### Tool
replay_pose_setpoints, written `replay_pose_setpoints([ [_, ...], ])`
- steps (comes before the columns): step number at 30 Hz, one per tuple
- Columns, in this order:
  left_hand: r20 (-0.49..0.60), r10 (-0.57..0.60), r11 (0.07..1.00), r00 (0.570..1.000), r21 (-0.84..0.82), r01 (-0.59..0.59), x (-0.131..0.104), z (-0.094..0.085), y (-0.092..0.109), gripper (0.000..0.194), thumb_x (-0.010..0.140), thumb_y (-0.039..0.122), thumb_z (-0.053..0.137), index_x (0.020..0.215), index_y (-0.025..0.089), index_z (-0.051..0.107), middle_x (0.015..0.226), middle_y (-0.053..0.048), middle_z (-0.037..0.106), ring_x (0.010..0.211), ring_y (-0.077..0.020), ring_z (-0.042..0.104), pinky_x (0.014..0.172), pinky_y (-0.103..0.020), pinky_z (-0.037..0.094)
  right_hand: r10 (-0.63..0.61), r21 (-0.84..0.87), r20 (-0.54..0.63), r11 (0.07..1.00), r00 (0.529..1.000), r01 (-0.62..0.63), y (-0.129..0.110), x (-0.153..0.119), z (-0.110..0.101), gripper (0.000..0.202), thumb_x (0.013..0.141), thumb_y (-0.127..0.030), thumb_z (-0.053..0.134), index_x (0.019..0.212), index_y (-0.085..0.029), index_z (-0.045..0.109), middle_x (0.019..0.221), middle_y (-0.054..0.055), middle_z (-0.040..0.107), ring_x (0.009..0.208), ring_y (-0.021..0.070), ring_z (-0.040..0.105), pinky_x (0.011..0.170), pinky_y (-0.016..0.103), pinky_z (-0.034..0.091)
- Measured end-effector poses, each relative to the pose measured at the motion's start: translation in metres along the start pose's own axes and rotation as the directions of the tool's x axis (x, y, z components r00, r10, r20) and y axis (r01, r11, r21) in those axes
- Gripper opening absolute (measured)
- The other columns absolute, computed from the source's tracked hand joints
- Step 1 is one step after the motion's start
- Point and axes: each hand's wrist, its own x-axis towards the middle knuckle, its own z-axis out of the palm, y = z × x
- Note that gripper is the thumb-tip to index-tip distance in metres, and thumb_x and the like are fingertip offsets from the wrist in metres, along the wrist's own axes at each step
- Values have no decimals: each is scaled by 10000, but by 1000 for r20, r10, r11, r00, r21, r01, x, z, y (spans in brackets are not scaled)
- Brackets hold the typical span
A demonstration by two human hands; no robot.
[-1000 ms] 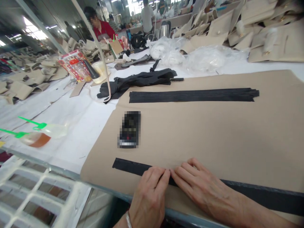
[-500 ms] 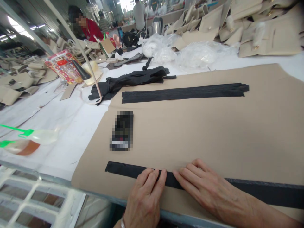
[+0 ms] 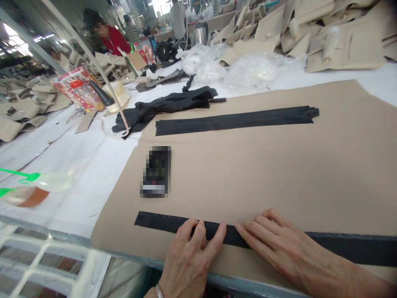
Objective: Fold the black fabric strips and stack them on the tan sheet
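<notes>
A black strip (image 3: 158,222) lies along the near edge of a brown sheet (image 3: 248,174), its left end bare, its length passing under both hands and out past the right side of my view. From my remote seat I see the left hand (image 3: 187,258) open, fingers spread and tips resting on the strip; a bracelet (image 3: 158,291) circles its wrist. The right hand (image 3: 285,248), just beside it, is open too, fingers extended close together, tips on the strip. I cannot tell whether either hand pinches its edge.

Farther back on the sheet I have a pixelated black device (image 3: 155,171) at left and a flat black stack (image 3: 235,120) of strips beyond. A crumpled black heap (image 3: 167,105) lies at the sheet's far left edge. On the white table (image 3: 89,165), two bottles (image 3: 54,182) with green tips lie at left, clear plastic (image 3: 254,70) bunches on the far side, and beige pieces (image 3: 344,54) pile up far right. Far left, a person in red (image 3: 116,41) bends forward.
</notes>
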Motion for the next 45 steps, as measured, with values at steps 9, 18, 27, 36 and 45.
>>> replay_pose_setpoints([
  [9, 31, 42, 997, 999, 70, -44, 1, -2, 2, 712, 761, 17, 406, 1408, 309, 458, 1090, -109, 441, 991, -269, 435, 803, -412, 548, 17, -57, -28, 998, 999, -19, 3, -13, -12, 374, 940, -33, 268, 1103, -103, 597, 941, 95, 625, 795, 199, 526, 777, 363, 388],
  [18, -17, 33, 999, 999, 8, -33, 15, -8, 8, 577, 812, -10, 391, 1290, 261, 566, 1075, -106, 543, 931, -233, 529, 745, -365, 538, 24, -28, 8, 999, 1000, -24, 4, -23, -10, 342, 949, -48, 306, 1143, -86, 585, 921, 94, 599, 809, 200, 512, 797, 378, 404],
  [27, -154, 146, 962, 977, -210, -177, 33, 17, 39, 464, 802, -4, 338, 1205, 48, 562, 1038, -122, 655, 964, -218, 590, 892, -336, 504, 40, -51, 71, 998, 997, -36, 4, -29, -9, 303, 959, -78, 344, 1134, -70, 591, 874, 65, 544, 776, 197, 470, 765, 392, 398],
  [36, -93, 174, 968, 980, -168, -188, 31, 21, 37, 488, 822, 0, 355, 1275, 60, 526, 1019, -109, 630, 954, -215, 556, 857, -318, 512, 50, -49, 65, 998, 997, -47, 10, -48, -15, 247, 946, -80, 395, 1070, -96, 608, 901, 62, 540, 793, 193, 467, 775, 380, 390],
  [45, -4, 153, 986, 988, -67, -153, 30, 23, 41, 614, 830, 23, 407, 1408, 224, 451, 1042, -83, 560, 951, -212, 519, 815, -324, 499, 52, -47, 49, 998, 997, -50, 12, -63, -21, 268, 947, -71, 380, 1096, -86, 603, 898, 58, 538, 788, 191, 466, 805, 392, 373],
])
